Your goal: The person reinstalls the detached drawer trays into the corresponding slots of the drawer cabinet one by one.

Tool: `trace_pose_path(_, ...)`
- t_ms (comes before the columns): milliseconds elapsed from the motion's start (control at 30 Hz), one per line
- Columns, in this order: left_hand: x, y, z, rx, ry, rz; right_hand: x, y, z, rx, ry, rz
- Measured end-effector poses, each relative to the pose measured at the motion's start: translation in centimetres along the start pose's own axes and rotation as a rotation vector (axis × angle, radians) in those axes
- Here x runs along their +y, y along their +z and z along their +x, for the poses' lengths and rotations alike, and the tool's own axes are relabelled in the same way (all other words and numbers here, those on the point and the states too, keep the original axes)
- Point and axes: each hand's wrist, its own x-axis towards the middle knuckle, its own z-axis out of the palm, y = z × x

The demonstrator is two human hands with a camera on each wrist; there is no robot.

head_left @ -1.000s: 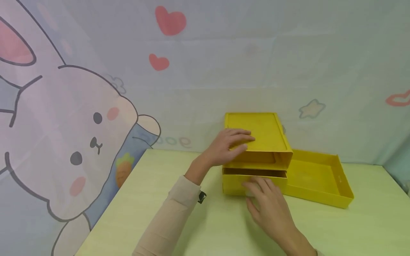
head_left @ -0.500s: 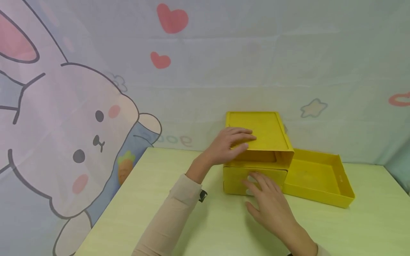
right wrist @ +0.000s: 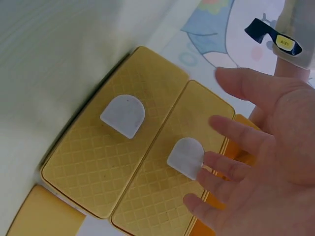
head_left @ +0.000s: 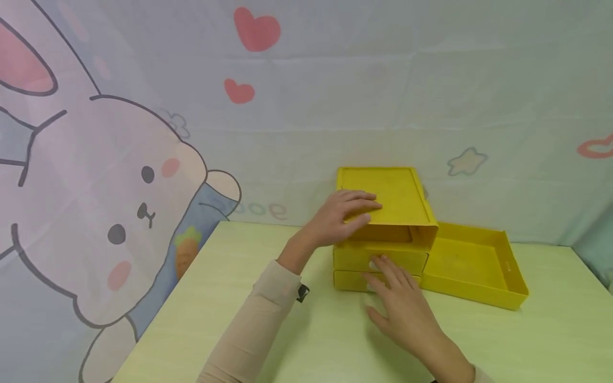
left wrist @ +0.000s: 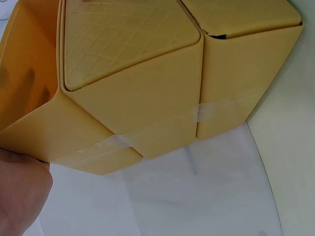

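Note:
A yellow drawer cabinet (head_left: pixel 392 191) stands on the table. My left hand (head_left: pixel 340 217) rests on its top at the left front edge, fingers extended. In its front, the top compartment (head_left: pixel 383 234) is without a drawer, while the middle drawer (head_left: pixel 351 259) and bottom drawer (head_left: pixel 351 280) sit in their slots. My right hand (head_left: pixel 404 311) is at these drawer fronts with fingers spread and fairly straight. In the right wrist view, its fingertips are right at the white tab handle (right wrist: pixel 186 157) of the middle drawer; the bottom drawer's white tab (right wrist: pixel 124 116) is farther off.
A shallow yellow drawer (head_left: pixel 479 296) lies loose on the pale table (head_left: pixel 551 330), close against the cabinet's right side. Behind the table hangs a printed cloth (head_left: pixel 306 133) with a rabbit and hearts.
The middle drawer, pulled partly out a second ago, has slid back into the cabinet, revealing the bottom drawer's front. My right fingers have gone forward with it; my left hand stays put.

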Motion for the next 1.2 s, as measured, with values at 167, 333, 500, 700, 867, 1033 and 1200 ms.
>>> trace_pose_path(167,-0.2,-0.4,-0.2,0.031,0.003,0.009,0.1,-1.0,0.2,0.052,-0.015,0.042)
trace_pose_path(333,-0.5,-0.1,-0.4,0.048,0.008,0.016,1.0,-2.2,-0.2,0.190,-0.106,0.074)
trace_pose_path(500,-0.5,0.3,-0.3,0.054,0.022,0.010,2.7,-3.5,-1.3,0.320,-0.218,0.105)
trace_pose_path(700,-0.5,0.5,-0.1,0.052,0.025,0.016,5.2,-4.8,-2.7,0.326,-0.331,0.054)
trace_pose_path(867,-0.5,0.5,-0.2,0.047,0.011,0.015,7.6,-5.1,-3.8,0.301,-0.366,0.006)
trace_pose_path(1033,-0.5,0.6,-0.1,0.048,0.019,0.011,9.7,-5.4,-4.8,0.260,-0.352,-0.061)
trace_pose_path(1200,-0.3,0.7,0.0,0.055,0.025,0.004,11.6,-5.7,-5.3,0.191,-0.356,-0.160)
